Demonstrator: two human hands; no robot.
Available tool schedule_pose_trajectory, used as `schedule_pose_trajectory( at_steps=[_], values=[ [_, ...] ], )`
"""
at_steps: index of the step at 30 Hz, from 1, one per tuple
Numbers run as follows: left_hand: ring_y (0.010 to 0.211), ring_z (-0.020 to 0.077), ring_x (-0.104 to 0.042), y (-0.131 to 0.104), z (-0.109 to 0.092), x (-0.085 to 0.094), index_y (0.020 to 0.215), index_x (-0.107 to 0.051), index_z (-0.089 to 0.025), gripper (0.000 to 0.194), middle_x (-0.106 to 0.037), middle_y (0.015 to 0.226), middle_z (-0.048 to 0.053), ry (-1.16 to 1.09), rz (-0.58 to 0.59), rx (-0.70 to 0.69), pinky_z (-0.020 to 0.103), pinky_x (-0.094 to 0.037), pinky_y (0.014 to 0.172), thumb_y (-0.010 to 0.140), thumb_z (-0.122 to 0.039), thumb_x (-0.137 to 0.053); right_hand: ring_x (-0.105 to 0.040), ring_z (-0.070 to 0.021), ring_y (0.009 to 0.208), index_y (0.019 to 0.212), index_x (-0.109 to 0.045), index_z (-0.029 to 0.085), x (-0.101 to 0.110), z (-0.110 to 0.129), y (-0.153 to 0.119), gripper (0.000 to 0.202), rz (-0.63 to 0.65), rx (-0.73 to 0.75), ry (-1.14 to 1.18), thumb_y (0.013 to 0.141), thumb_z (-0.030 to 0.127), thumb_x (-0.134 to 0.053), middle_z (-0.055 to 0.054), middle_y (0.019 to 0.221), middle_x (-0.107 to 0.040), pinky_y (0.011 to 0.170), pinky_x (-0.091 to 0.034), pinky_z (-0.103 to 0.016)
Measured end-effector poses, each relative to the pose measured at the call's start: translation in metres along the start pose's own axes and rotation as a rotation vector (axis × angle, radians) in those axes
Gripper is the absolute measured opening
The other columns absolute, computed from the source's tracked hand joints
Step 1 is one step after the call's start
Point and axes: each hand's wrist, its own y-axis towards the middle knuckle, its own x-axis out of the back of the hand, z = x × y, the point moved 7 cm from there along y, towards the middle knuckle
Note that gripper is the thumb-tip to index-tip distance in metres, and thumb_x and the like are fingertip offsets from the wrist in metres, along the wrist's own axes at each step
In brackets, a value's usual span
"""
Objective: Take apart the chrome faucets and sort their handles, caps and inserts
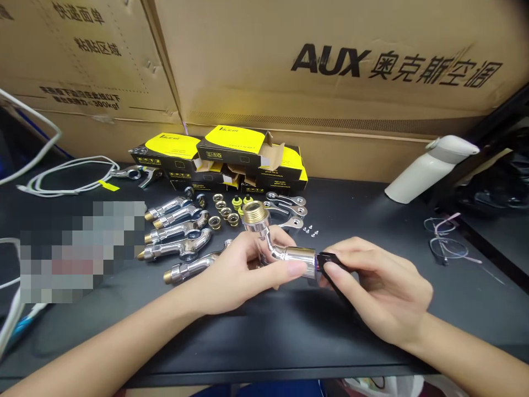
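Note:
A chrome faucet body (295, 255) is gripped in my left hand (235, 275), fingers wrapped behind it and thumb along its barrel. Its wide brass-threaded end (254, 212) points up and toward the back left. My right hand (380, 281) pinches a flat black piece (329, 258) against the barrel's right end; its exact kind is not clear. More chrome faucet bodies (177, 242) lie to the left, one partly behind my left hand. Behind the held one are brass rings (225, 213), yellow-and-black cartridges (237, 203), chrome lever handles (289, 209) and small screws (311, 231).
Yellow-and-black boxes (231, 144) are stacked at the back against large cardboard cartons (330, 33). A white bottle (425, 172) leans at the right, with eyeglasses (448, 248) in front of it. White cable (61, 171) lies coiled at the left, near a blurred patch.

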Motion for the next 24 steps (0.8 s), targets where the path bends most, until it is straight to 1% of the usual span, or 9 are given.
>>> schedule_pose_trajectory(
  at_steps=[5,8,15,17,21,24],
  values=[
    [0.059,0.0109,-0.049,-0.0001,0.0005,-0.0003,0.091,-0.055,-0.015,0.026,-0.054,0.064,-0.002,-0.01,0.012,-0.012,0.023,-0.037,0.056,0.082,-0.039,-0.059,-0.064,-0.019,0.066,0.099,-0.065,0.024,-0.0028,-0.0036,-0.0026,0.029,0.02,-0.059,0.073,0.08,0.004,-0.06,-0.006,0.082,-0.068,0.057,-0.055,-0.034],
    [0.059,0.011,-0.05,-0.0001,0.0006,0.0001,0.091,-0.055,-0.015,0.026,-0.054,0.065,-0.001,-0.006,0.012,-0.008,0.023,-0.037,0.056,0.082,-0.039,-0.058,-0.064,-0.0185,0.067,0.1,-0.064,0.025,-0.0034,-0.0042,-0.0037,0.03,0.027,-0.08,0.108,0.081,0.002,-0.058,-0.006,0.083,-0.068,0.059,-0.056,-0.034],
    [0.06,0.0106,-0.048,0.001,-0.0013,-0.0006,0.09,-0.056,-0.015,0.023,-0.053,0.066,-0.002,0.017,0.011,-0.036,0.023,-0.037,0.056,0.083,-0.036,-0.058,-0.063,-0.0182,0.065,0.096,-0.065,0.024,-0.0047,-0.0054,-0.0036,0.025,0.048,-0.108,0.08,0.081,0.005,-0.058,-0.005,0.08,-0.067,0.057,-0.053,-0.033],
    [0.062,0.0111,-0.049,0.0005,-0.0009,0.0006,0.09,-0.056,-0.015,0.023,-0.055,0.069,-0.001,0.048,-0.027,-0.056,0.024,-0.038,0.058,0.083,-0.037,-0.058,-0.062,-0.0182,0.064,0.094,-0.065,0.024,-0.0044,-0.0049,-0.0037,0.024,0.034,-0.109,0.037,0.081,0.005,-0.059,-0.005,0.079,-0.067,0.057,-0.053,-0.033],
    [0.072,0.0133,-0.053,-0.0028,-0.0013,0.0037,0.09,-0.058,-0.017,0.024,-0.059,0.082,0.001,0.147,-0.143,-0.093,0.025,-0.041,0.065,0.081,-0.038,-0.06,-0.061,-0.0192,0.068,0.094,-0.065,0.023,-0.0028,0.0019,-0.004,0.026,-0.011,-0.044,-0.054,0.077,0.003,-0.063,-0.005,0.078,-0.065,0.059,-0.052,-0.033],
    [0.073,0.0135,-0.053,-0.004,-0.0028,0.0023,0.092,-0.059,-0.017,0.024,-0.059,0.084,0.002,0.165,-0.149,-0.104,0.024,-0.041,0.065,0.081,-0.038,-0.06,-0.061,-0.0192,0.068,0.093,-0.065,0.023,-0.0023,0.0026,-0.0035,0.028,-0.02,-0.044,-0.049,0.076,0.002,-0.063,-0.005,0.079,-0.064,0.059,-0.052,-0.033]
  ],
)
